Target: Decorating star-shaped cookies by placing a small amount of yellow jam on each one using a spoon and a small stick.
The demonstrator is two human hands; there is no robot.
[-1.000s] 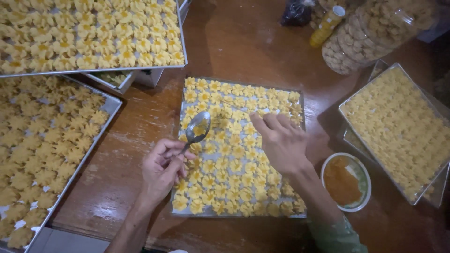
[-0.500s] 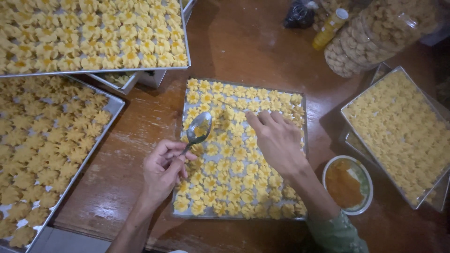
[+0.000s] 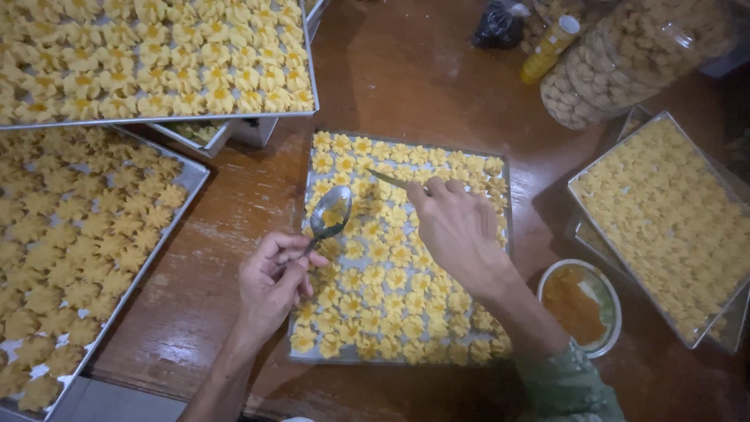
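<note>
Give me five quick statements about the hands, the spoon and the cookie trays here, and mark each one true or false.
1. The left hand holds a metal spoon. True.
2. The right hand rests in the small bowl of orange filling. False: it is over the middle tray of flower-shaped cookies, holding a thin stick-like tool.
3. The spoon's bowl is above the middle tray. True.
4. The middle tray is bare. False: cookies cover it in rows.
5. The clear jar of biscuits lies at the left edge. False: it is at the upper right, beside a yellow bottle.
</note>
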